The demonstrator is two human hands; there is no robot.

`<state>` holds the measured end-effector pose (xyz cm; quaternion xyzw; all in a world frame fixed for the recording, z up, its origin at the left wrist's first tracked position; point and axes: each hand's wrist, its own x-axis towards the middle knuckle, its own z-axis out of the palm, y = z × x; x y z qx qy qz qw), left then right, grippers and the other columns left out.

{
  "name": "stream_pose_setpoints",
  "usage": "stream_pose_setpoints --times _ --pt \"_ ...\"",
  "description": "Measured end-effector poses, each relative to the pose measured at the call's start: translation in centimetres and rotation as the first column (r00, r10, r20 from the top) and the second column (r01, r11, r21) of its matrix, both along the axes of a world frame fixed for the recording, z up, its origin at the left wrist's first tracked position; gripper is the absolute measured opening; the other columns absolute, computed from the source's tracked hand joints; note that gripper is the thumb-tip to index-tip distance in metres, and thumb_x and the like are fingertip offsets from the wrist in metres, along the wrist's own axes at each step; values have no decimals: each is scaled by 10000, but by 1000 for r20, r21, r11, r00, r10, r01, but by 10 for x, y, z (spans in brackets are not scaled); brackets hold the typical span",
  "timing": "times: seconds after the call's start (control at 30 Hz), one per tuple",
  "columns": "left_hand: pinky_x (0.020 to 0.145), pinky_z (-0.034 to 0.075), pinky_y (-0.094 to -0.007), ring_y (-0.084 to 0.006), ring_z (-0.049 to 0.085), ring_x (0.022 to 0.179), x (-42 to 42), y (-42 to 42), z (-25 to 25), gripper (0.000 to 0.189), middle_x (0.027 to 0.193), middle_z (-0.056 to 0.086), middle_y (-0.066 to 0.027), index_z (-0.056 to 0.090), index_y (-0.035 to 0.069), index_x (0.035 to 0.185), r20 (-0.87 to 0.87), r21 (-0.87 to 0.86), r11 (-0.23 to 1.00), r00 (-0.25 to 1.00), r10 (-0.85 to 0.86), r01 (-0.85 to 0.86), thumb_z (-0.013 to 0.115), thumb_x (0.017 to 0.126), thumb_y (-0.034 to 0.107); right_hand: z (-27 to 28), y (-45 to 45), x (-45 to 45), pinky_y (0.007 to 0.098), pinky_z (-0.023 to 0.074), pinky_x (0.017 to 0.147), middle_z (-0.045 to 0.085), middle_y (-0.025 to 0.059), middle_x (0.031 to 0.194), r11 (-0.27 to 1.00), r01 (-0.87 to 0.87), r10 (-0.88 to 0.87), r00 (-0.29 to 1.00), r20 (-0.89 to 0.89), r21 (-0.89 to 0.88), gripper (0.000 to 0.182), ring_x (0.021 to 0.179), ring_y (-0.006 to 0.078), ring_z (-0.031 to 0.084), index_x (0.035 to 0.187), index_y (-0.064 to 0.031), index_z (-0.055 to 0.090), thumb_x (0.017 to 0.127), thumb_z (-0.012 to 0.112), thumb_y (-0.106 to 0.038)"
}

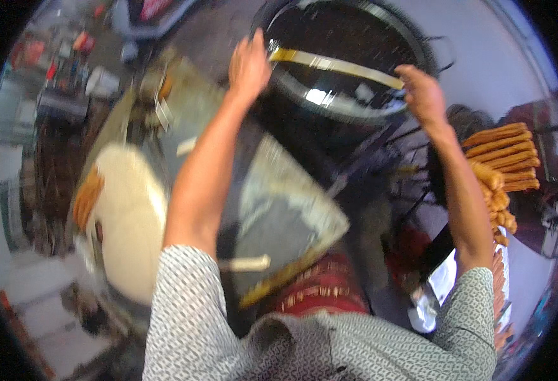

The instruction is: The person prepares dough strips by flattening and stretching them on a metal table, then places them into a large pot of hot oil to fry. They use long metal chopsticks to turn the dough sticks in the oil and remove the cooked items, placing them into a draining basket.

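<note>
Stretched between my two hands is a long pale strip of dough [345, 67]. One end is held by my left hand [251, 65], near the left rim of a wide dark wok [294, 95]. At the right rim, my right hand [422, 95] pinches the other end. The strip spans over the dark oil [350, 28] in the wok. Below my left forearm lies a floured work board [283, 224]. On it rest a short dough piece [252, 263] near my body and another pale piece [187, 146] farther off, partly behind my arm.
Left of the board is a large pale mass of dough [129, 214], with brown fried sticks [88, 197] at its far side. Long fried dough sticks [505, 155] and rounder fried pieces [495, 195] are stacked beyond my right forearm. A wire handle [445, 55] juts out from the wok.
</note>
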<state>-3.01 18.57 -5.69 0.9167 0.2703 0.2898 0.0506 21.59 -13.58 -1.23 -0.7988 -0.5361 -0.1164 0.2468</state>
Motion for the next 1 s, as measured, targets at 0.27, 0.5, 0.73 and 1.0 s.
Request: stream_pose_setpoints --times 0.27,0.5,0.73,1.0 --pt "864 522 -318 -184 674 933 -330 -138 -19 286 1008 726 -124 697 -3 1116 63 -642 709 902 426 -290 679 925 210 -67 -82 -338 275 561 625 724 60 850 920 -369 -56 209 -976 -131 162 758 123 685 1049 -12 707 963 673 -146" --pt "731 503 -338 -192 619 776 -483 -275 -57 242 900 679 -115 698 -27 1055 -163 -604 598 817 554 -526 674 922 174 -90 -98 -447 252 492 509 694 28 785 878 -271 -351 200 -915 -395 248 670 106 679 956 -8 685 961 707 -255" --pt "741 502 -402 -300 653 810 -484 -296 -83 171 874 660 -145 705 -2 943 -83 -720 472 738 670 -509 711 898 163 -97 -95 -467 260 486 478 695 70 734 912 -147 -325 315 -892 -384 262 626 137 695 893 37 694 913 758 -216" --pt "699 499 -382 -251 647 714 -471 -297 -84 168 778 680 -131 660 -9 913 81 -831 455 741 667 -319 690 925 156 -113 -98 -483 403 503 622 681 137 743 957 -94 -164 605 -779 -275 240 673 255 674 910 9 684 846 731 -218"
